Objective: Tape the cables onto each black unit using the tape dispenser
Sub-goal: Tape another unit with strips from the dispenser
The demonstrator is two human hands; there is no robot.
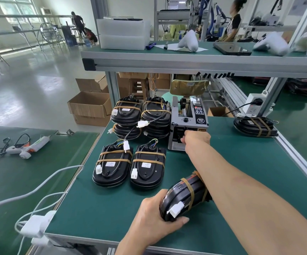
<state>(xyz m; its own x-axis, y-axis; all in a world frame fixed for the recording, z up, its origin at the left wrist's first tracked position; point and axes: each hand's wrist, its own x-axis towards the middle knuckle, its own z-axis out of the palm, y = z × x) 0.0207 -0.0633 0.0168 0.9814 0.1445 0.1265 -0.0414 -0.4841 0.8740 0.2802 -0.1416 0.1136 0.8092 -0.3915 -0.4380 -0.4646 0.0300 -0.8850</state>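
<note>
On the green tabletop (112, 208) the work is lying spread out, with the grey tape dispenser (188, 124) standing at the back and finished black units (113, 167) resting in a stack and a pair to its left, each banded twice with tan tape. Another taped unit (255, 127) is sitting well apart at the right edge.

Nearest the camera, the left hand (156, 221) is holding the unit in hand (185, 197) tilted up on its edge, its grip wrapping the rounded lower end, thumb lying along the underside. That shell looks rigid and glossy, so probably slick and moderately weighty; taking it across the width, as here, seems soundest, keeping clear of the loose wires. Its white connector (175, 211) is small and light, dangling on thin cable, likely to snag or shift unless pinned flat before taping.

The right hand (195, 139) is reaching to the dispenser's outlet, fingers curling at the slot; whether they are already pinching a strip I cannot tell. Tape will be limp and sticky, best held by one end.
</note>
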